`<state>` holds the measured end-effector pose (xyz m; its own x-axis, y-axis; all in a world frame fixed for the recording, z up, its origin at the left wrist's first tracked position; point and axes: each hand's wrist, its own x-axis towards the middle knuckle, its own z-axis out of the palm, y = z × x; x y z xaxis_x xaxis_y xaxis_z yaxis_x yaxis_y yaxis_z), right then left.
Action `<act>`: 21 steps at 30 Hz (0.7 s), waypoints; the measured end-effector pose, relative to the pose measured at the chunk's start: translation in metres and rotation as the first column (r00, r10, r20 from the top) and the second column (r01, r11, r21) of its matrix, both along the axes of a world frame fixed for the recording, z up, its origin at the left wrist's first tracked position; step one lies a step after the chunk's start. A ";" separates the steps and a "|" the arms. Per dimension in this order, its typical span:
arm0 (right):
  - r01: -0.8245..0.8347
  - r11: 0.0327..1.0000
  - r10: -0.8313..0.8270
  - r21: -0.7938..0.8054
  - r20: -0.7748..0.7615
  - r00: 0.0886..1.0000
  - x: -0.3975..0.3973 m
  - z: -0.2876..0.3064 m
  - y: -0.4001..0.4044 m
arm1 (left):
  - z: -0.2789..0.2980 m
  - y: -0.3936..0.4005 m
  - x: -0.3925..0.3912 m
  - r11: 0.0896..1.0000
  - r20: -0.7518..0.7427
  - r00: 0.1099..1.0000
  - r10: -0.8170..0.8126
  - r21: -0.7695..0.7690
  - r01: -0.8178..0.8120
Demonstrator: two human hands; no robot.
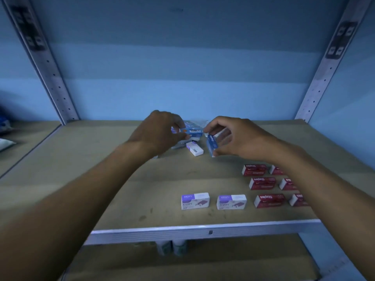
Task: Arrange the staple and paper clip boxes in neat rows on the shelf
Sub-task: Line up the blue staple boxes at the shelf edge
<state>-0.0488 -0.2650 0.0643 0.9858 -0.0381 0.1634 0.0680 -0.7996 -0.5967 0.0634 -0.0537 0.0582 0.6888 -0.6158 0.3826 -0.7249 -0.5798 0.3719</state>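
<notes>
Right hand pinches blue box, standing tall. Left hand pinches another blue box in pile. Neat rows lie nearer, right.

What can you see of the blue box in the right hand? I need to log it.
The blue box is a small cardboard-looking carton, blue with white print too blurred to read. It is tilted on end, lifted just above the shelf, pinched between thumb and fingers of the right hand. It sits right of the loose pile.
</notes>
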 end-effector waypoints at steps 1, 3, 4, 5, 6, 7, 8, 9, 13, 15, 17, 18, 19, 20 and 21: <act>0.006 0.999 -0.005 0.049 -0.009 1.000 -0.009 -0.002 0.003 | -0.003 0.007 -0.011 1.000 -0.036 0.999 0.008 -0.001 -0.008; -0.006 0.997 0.007 0.083 -0.013 1.000 -0.025 -0.006 0.010 | -0.009 0.020 -0.033 0.999 -0.088 0.996 0.021 -0.042 -0.025; -0.012 0.997 0.012 0.080 -0.011 1.000 -0.032 -0.009 0.012 | -0.013 0.025 -0.042 0.998 -0.074 0.997 0.023 -0.062 -0.028; -0.010 0.997 0.011 0.075 -0.010 1.000 -0.038 -0.011 0.014 | -0.017 0.030 -0.049 0.998 -0.038 0.999 0.023 -0.063 -0.026; -0.002 0.998 0.003 0.071 -0.015 1.000 -0.043 -0.014 0.016 | -0.020 0.034 -0.055 0.999 -0.002 1.000 0.021 -0.049 -0.021; 0.008 0.998 -0.007 0.059 -0.021 1.000 -0.046 -0.016 0.016 | -0.024 0.038 -0.058 0.999 0.020 1.000 0.015 -0.033 -0.014; 0.018 0.999 -0.017 0.044 -0.023 1.000 -0.048 -0.017 0.016 | -0.026 0.041 -0.060 1.000 0.024 1.000 0.002 -0.013 -0.002; 0.029 0.999 -0.029 0.022 -0.028 0.999 -0.049 -0.018 0.015 | -0.028 0.044 -0.060 1.000 0.014 1.000 -0.017 0.014 0.017; 0.029 0.996 -0.032 -0.080 -0.030 0.999 -0.054 -0.016 0.010 | -0.032 0.052 -0.063 0.995 0.040 0.998 -0.038 0.094 0.034; 0.025 0.994 -0.029 -0.107 -0.035 0.999 -0.055 -0.018 0.010 | -0.036 0.056 -0.060 0.990 0.011 1.000 -0.027 0.138 0.025; 0.015 0.991 -0.021 -0.136 -0.041 0.999 -0.056 -0.020 0.011 | -0.041 0.059 -0.059 0.983 -0.020 0.999 -0.036 0.178 0.039; 0.011 0.989 -0.018 -0.145 -0.042 0.999 -0.057 -0.022 0.011 | -0.043 0.059 -0.058 0.981 -0.021 0.999 -0.049 0.189 0.052; 0.011 0.988 -0.019 -0.155 -0.047 0.999 -0.057 -0.023 0.011 | -0.046 0.060 -0.057 0.979 -0.029 0.998 -0.055 0.195 0.060; 0.010 0.986 -0.019 -0.168 -0.052 0.998 -0.057 -0.025 0.011 | -0.048 0.060 -0.055 0.977 -0.040 0.997 -0.060 0.202 0.067; 0.007 0.983 -0.018 -0.186 -0.057 0.998 -0.057 -0.026 0.010 | -0.049 0.059 -0.054 0.975 -0.054 0.997 -0.060 0.213 0.070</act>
<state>-0.1059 -0.2547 0.0382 0.9935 -0.0252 0.1111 0.0265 -0.8973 -0.4407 0.0093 0.0055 0.0090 0.6582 -0.7243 0.2052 -0.7488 -0.6016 0.2782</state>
